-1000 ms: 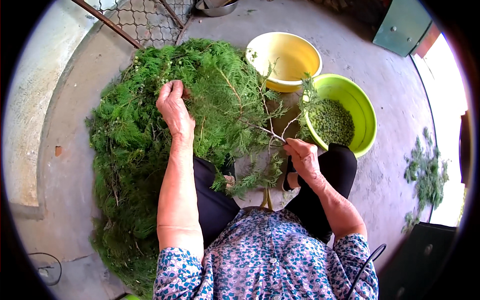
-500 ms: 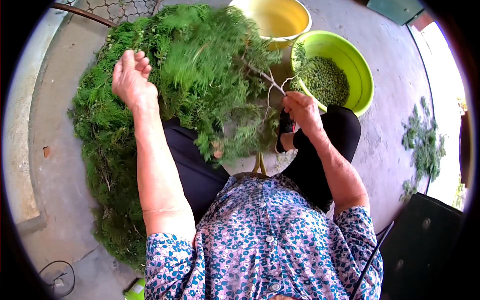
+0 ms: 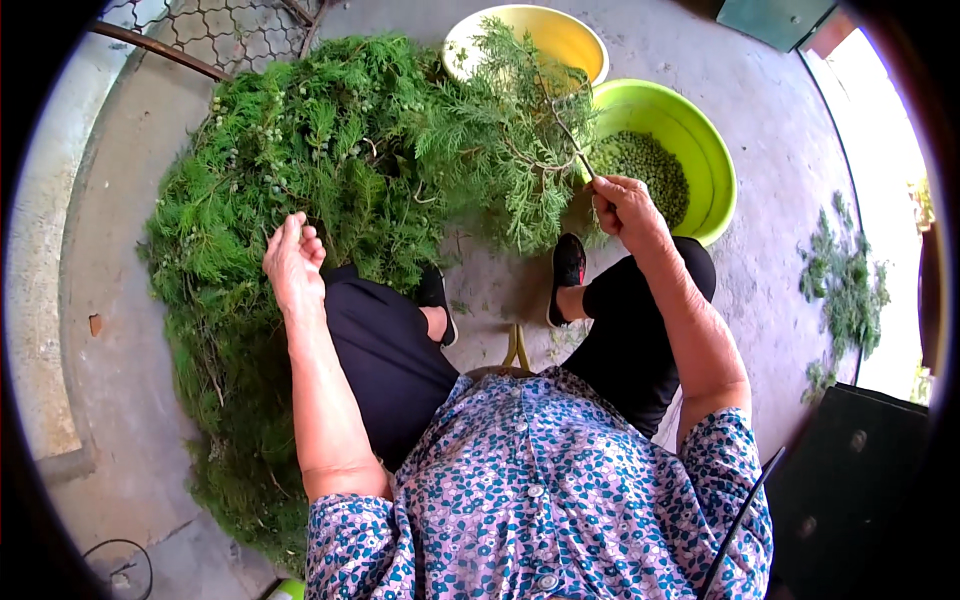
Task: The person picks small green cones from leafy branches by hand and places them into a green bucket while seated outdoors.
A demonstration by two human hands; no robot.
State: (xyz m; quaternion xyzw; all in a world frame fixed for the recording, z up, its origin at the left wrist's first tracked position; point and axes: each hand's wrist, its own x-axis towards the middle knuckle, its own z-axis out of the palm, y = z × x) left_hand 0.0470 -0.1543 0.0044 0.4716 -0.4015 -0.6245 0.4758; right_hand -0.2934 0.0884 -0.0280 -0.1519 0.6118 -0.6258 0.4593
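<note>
Right of centre, the right grip (image 3: pixel 628 212) holds a branch (image 3: pixel 520 150) by its stem beside the green tub (image 3: pixel 708 150), the left grip (image 3: pixel 296 265) near the leafy pile (image 3: pixel 250 190) at left.

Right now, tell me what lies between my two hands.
In the head view, from the left hand to the right hand: part of the pile, then the branch the right one holds, with floor showing between pile and branch.
</note>
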